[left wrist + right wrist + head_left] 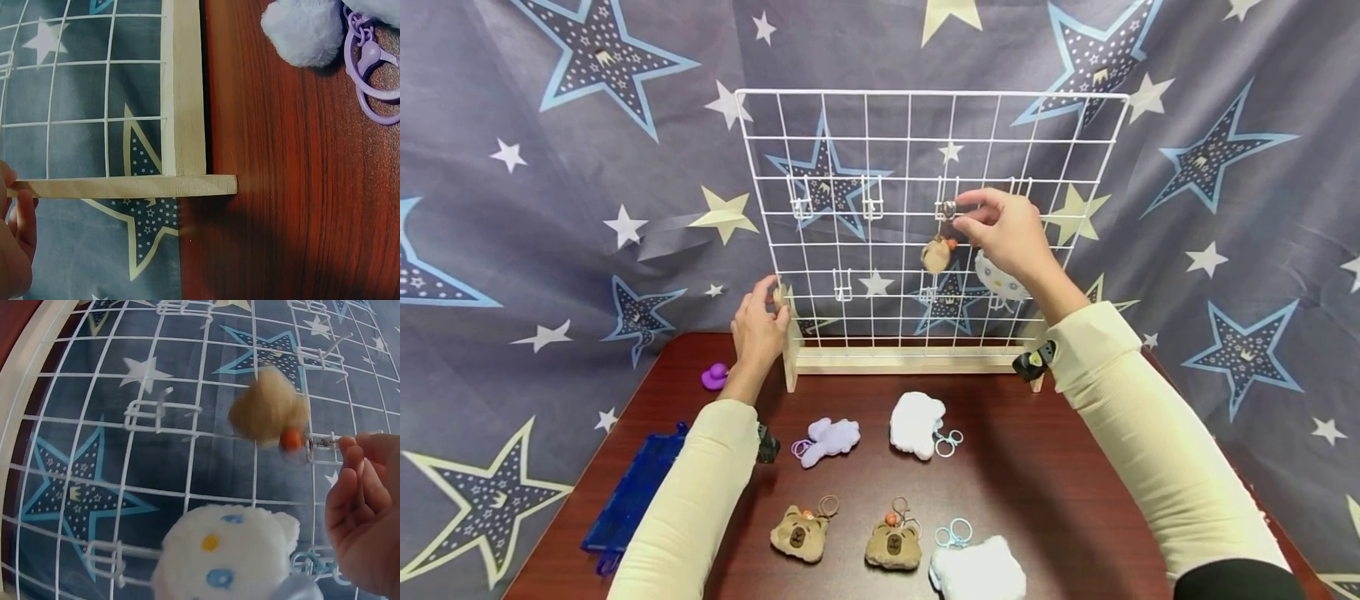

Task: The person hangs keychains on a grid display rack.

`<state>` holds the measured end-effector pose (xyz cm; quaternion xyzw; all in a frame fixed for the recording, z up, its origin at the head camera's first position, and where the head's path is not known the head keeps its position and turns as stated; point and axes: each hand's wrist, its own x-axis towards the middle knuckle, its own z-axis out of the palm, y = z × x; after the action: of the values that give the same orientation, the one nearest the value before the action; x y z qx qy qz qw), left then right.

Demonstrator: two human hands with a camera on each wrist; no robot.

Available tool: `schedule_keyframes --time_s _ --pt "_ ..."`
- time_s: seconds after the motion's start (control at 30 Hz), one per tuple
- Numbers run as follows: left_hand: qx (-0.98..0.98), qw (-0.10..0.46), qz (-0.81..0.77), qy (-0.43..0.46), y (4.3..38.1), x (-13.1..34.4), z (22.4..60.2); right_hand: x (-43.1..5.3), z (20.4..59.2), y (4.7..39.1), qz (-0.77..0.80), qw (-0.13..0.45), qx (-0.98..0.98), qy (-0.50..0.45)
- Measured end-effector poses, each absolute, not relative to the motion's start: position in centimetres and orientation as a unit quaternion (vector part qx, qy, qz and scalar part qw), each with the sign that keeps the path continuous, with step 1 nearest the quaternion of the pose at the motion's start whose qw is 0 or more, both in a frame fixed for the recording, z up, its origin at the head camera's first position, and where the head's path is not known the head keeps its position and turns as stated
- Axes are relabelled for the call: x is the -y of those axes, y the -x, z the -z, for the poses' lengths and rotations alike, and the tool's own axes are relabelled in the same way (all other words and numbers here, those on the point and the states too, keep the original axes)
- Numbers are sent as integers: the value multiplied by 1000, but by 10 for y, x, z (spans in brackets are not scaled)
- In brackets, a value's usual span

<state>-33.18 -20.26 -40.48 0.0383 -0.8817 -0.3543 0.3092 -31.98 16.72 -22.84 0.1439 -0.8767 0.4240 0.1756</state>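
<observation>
My right hand (1011,237) is raised at a white wire grid rack and pinches the metal key ring (947,210) of a small brown plush keychain (936,256) at one of the hooks. In the right wrist view the brown plush (265,409) hangs blurred, an orange bead (292,440) beside it. Below that hand a white plush keychain (228,550) with blue and yellow spots hangs on the grid. My left hand (756,327) holds the rack's left wooden post (125,186), fingers and thumb around it.
On the dark red table lie a lilac plush (829,439), two white plush keychains (916,425) and two brown bear-faced ones (893,546). A purple duck (715,377) and a blue tray (636,492) are at the left. Bare hooks (873,207) line the grid.
</observation>
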Motion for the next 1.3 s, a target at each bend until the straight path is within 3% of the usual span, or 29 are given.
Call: schedule_keyframes --time_s 0.23,0.9,1.3 --pt "884 302 354 -42 332 203 401 -175 243 313 -423 188 870 -171" --pt "881 304 359 -41 332 201 405 -180 311 285 -403 143 868 -251" --pt "884 306 352 -41 332 200 403 -195 360 280 -385 94 889 -230"
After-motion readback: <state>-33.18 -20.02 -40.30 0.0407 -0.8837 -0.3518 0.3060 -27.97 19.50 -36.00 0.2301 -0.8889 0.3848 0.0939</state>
